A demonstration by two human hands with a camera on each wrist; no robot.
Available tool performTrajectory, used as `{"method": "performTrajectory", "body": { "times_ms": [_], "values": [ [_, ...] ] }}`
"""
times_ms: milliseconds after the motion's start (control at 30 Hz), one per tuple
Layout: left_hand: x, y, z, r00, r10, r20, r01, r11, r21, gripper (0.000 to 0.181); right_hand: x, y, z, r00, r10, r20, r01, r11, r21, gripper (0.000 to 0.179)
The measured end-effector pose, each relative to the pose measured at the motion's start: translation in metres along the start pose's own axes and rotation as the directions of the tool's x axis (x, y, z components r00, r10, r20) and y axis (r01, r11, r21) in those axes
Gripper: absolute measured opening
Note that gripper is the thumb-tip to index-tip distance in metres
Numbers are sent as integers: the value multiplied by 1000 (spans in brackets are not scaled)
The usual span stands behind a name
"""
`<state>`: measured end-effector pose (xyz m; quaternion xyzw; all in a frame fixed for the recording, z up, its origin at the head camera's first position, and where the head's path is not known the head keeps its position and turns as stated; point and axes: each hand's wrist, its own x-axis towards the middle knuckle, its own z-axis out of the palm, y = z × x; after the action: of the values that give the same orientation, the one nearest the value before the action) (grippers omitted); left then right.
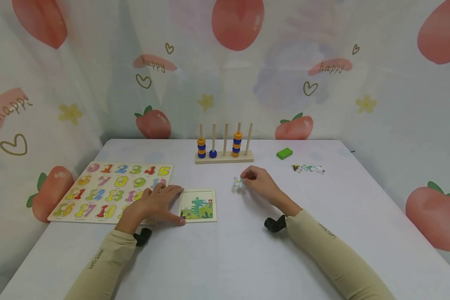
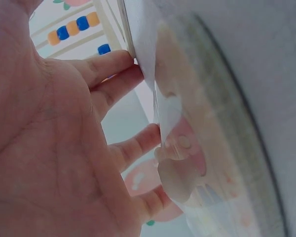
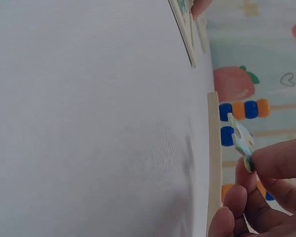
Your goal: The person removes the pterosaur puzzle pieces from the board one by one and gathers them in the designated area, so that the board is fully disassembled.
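Note:
My right hand (image 1: 261, 183) pinches a small jigsaw piece (image 1: 238, 182) between thumb and fingertips. In the right wrist view the piece (image 3: 240, 140) is tilted, its knobbed edge pointing away from the fingers. Left of it lies a square jigsaw tray (image 1: 215, 208) with a pale rim, its lower part filled with a green dinosaur picture and its upper part bare. Spread across the gap between tray and number board, my left hand (image 1: 155, 206) has its fingertips and thumb at the tray's left edge. The left wrist view shows its fingers (image 2: 113, 91) straight and apart.
A wooden number board (image 1: 106, 183) with coloured knobbed digits lies at the left, partly under the left hand. At the back stands a peg rack (image 1: 225, 158) with orange and blue beads. A green block (image 1: 284, 153) and several jigsaw pieces (image 1: 308, 168) lie at the right.

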<state>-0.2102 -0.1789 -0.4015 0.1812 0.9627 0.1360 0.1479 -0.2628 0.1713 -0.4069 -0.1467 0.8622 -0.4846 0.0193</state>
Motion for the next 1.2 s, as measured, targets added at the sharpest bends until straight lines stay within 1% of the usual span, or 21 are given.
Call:
{"method": "performTrajectory", "body": {
  "times_ms": [200,367,467,600,767,1067,1200],
  "values": [
    [-2,0,-1,1000,10,1,-10,1000,-1,106,0,8,-13,997,58,-46,-56,998,39,15],
    [-3,0,-2,1000,14,3,-14,1000,-7,107,-1,11,-25,992,84,-90,-78,995,61,17],
    [-3,1,-3,1000,16,4,-16,1000,-5,106,-1,13,-32,989,95,-111,-89,994,57,19],
    [-4,1,-4,1000,17,7,-17,1000,-4,106,-3,15,-42,982,134,-134,-128,990,53,21],
    [-4,1,-4,1000,12,14,-12,1000,-5,106,-5,20,-54,974,167,-152,-158,985,71,26],
    [-2,-1,-2,1000,12,13,-12,1000,-9,106,-14,33,-80,960,205,-190,-205,979,19,28],
    [-3,0,-3,1000,25,7,-24,1000,-10,106,-15,37,-92,952,227,-206,-231,973,5,29]
  ]
}}
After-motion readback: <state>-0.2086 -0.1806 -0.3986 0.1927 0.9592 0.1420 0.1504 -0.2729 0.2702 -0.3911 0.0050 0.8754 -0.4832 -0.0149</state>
